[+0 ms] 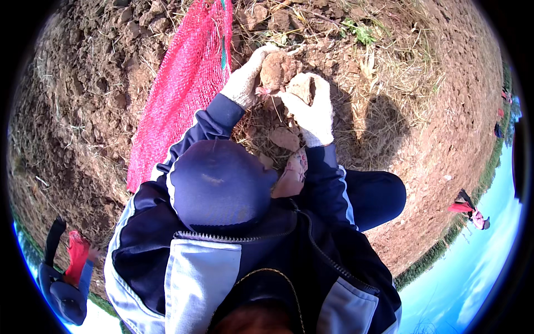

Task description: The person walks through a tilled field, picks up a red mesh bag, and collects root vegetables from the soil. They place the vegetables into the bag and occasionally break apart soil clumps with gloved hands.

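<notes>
My left hand, in a white knit glove, is cupped around the side of a large lump caked in brown soil. Whether that lump is a tuber or a plain clod, I cannot tell. My right hand, gloved the same way, grips a smaller earthy lump between thumb and fingers, close beside the first. A small pinkish piece with a thin stem shows under the large lump. Below my hands lie a flat clod and loose soil. Parts of both palms are hidden.
A pink mesh sack lies along my left arm. Dry straw and a green weed cover soil ahead and right. My bent knee is at right. Other people with red sacks are at the left and right rims.
</notes>
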{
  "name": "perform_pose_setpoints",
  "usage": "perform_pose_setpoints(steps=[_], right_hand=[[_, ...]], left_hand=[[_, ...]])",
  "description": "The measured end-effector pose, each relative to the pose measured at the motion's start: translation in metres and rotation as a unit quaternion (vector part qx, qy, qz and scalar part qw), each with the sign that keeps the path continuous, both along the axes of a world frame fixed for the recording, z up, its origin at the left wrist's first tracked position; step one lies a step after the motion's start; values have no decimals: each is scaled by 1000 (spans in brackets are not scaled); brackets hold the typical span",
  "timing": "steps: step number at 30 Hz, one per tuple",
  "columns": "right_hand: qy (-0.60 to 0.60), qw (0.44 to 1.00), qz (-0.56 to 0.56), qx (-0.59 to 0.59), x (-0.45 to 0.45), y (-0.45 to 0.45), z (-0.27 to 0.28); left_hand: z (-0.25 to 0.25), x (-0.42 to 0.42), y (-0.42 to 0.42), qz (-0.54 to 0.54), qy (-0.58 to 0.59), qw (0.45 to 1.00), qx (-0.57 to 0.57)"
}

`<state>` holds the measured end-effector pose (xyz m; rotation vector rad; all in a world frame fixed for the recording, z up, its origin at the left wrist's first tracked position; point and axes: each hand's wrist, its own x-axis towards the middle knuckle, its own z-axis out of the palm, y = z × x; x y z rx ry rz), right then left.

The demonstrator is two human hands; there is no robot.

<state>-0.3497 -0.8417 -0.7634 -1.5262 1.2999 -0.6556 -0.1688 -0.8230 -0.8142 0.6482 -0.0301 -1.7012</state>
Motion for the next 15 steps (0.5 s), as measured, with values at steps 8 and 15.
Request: perform_pose_setpoints(steps=[8,15], right_hand=[[-98,965,-156,-188,-7,-34,115],[-132,965,-215,76,2,-18,15]], left_hand=[[9,23,-8,55,-92,993,-59],[1,12,-16,-14,-732,647,-211]])
